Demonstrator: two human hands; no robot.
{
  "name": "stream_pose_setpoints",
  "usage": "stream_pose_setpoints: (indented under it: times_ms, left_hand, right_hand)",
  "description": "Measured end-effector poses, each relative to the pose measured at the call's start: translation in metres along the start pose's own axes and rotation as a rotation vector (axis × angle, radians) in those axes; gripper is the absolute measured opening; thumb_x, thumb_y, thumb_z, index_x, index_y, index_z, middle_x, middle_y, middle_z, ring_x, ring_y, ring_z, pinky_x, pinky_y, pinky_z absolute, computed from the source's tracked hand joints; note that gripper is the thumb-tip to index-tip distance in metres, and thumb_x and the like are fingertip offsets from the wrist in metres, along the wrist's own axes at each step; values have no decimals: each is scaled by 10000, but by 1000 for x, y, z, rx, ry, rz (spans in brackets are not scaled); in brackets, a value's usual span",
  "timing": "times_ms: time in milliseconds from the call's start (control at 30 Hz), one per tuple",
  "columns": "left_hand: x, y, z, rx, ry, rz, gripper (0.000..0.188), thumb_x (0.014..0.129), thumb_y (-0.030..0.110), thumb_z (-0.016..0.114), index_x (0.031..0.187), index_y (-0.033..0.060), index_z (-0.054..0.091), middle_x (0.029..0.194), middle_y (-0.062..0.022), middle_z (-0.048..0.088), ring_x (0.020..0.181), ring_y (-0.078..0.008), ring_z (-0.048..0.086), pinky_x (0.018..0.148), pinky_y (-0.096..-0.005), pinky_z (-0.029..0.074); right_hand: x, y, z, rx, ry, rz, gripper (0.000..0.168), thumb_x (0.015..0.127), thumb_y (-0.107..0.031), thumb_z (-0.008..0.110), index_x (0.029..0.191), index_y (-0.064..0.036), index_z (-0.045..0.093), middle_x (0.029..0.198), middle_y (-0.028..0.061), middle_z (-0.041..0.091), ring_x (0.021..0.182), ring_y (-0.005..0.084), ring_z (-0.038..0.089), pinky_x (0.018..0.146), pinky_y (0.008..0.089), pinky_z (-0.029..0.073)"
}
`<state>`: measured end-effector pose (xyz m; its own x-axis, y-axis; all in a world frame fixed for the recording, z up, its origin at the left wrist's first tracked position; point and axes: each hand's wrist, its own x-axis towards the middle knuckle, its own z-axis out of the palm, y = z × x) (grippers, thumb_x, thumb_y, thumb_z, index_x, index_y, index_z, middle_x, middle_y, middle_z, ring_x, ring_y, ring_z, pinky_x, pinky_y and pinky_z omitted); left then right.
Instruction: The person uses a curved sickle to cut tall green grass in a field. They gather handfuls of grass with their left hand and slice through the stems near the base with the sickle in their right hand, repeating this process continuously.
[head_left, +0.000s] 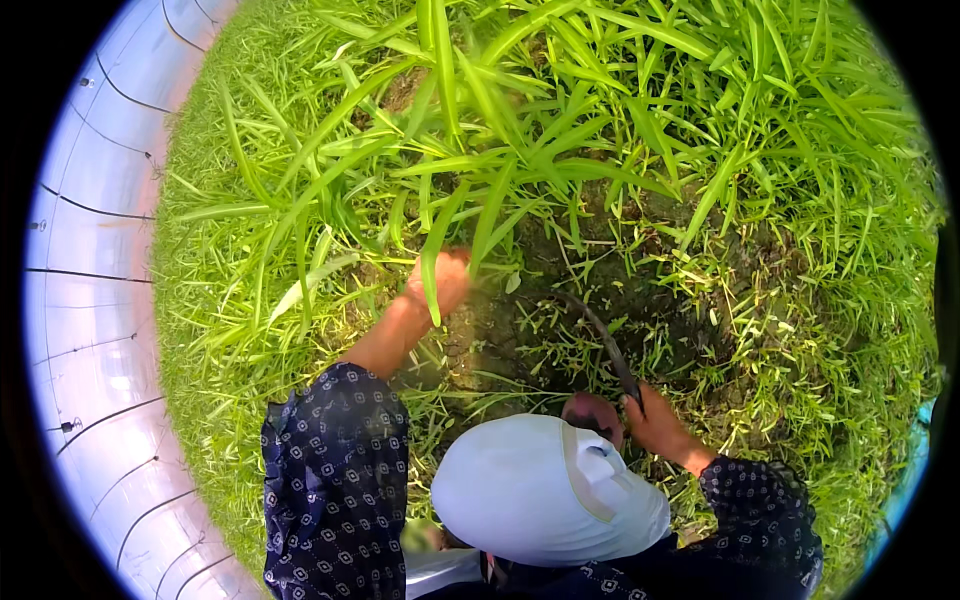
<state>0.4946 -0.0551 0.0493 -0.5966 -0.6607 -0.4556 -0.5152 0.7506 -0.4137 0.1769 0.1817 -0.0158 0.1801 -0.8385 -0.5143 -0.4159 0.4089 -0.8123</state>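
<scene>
My left hand (444, 279) is closed around the stems of a bunch of long-leaved green plants (491, 169), whose leaves spread above and partly cover it. My right hand (656, 424) grips the handle end of a sickle (611, 345). The dark, curved blade points up and to the left, over soil with cut stubble; its tip is blurred and hard to make out. Between the two hands lies dark soil (487, 330) with small leaves and stems. A white, cloth-like rounded thing (547, 487) fills the lower middle, just left of my right hand.
Dense green plants (787, 97) stand ahead and at both sides. Short stubble and scattered leaves (772, 337) cover the ground at the right. A pale sheet wall with dark curved ribs (97, 315) runs along the left. Something blue (904, 480) shows at the right rim.
</scene>
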Motion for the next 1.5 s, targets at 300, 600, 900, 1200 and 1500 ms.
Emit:
stream_pose_setpoints:
  times_ms: [300,600,900,1200,1500]
  left_hand:
    - [81,44,-107,331,258,473,289,802,171,580,1025,27,692,1062,-158,620,966,-241,608,767,-349,515]
    - [149,-17,-17,268,-3,170,250,826,163,599,1026,14,622,827,-63,648,668,-161,631,596,-335,460]
    - [126,-56,-50,408,214,390,363,809,188,583,1105,-13,639,1195,-195,605,1241,-340,475,992,-463,400]
    - [198,-105,-17,136,-210,131,227,786,122,639,985,46,717,978,-104,713,813,-196,696,619,-337,523]
    - [53,-42,29,183,32,73,509,807,160,596,1278,-19,525,979,-106,617,740,-164,593,555,-288,456]
  right_hand:
    - [124,-14,-29,221,287,-103,229,1007,-242,489,953,-21,461,580,29,468,443,119,455,412,298,363]
    - [133,-36,-17,68,202,22,247,975,-211,525,994,35,499,687,232,574,593,377,582,552,452,439]
    - [118,-45,-23,261,308,96,200,981,-165,505,1057,20,504,661,162,546,555,287,563,514,399,428]
    - [220,-85,4,179,233,-47,263,992,-219,484,1026,42,487,661,168,539,558,332,550,545,432,441]
    - [143,-66,19,179,202,32,233,970,-172,525,1025,46,464,751,271,587,705,459,611,598,484,451]
